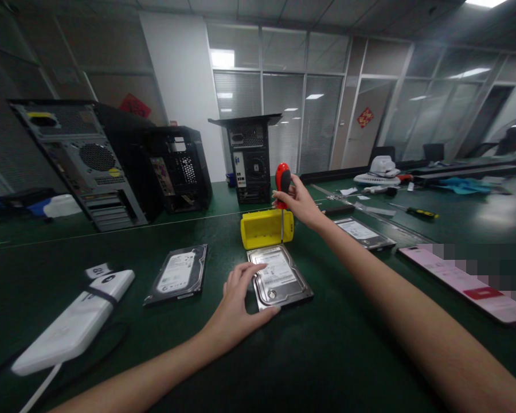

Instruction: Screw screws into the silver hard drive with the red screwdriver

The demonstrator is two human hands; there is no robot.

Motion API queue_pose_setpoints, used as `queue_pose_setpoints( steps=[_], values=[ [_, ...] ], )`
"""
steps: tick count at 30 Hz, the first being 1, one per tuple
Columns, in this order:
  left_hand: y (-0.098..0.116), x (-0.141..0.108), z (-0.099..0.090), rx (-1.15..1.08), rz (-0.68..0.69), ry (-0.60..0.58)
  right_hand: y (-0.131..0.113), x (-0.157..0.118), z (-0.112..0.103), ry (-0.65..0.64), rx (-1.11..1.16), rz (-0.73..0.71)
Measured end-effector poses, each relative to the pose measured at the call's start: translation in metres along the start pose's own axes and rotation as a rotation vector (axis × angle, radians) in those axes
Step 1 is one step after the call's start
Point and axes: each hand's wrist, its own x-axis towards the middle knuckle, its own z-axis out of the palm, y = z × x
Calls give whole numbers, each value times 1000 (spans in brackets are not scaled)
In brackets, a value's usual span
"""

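Green worktop (292,358): keep screwdriver (282,203), clasped in right grip (301,200), upright at far edge of hard drive (282,273), open left grip (237,297) bracing it.

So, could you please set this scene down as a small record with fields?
right hand: holds red-and-black-handled screwdriver upright
tip: at far edge of silver rectangular metal hard drive; contact unclear
left hand: spread, at that drive's left side
beyond drive: yellow plastic box
further left: dark rectangular hard drive
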Motion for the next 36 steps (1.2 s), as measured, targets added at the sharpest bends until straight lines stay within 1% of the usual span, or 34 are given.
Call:
queue_pose_setpoints(
  steps=[8, 22, 30, 36],
  values=[
    [1, 1, 1, 3, 7, 8, 4, 1, 0, 24, -12, -15],
    [1, 0, 0, -4, 12, 9, 4, 0, 0, 2, -19, -49],
    [2, 0, 0, -8, 24, 14, 2, -1, -1, -10, -67, -35],
    [2, 0, 0, 0, 23, 19, 3, 0, -1, -28, -56, -37]
  ],
)
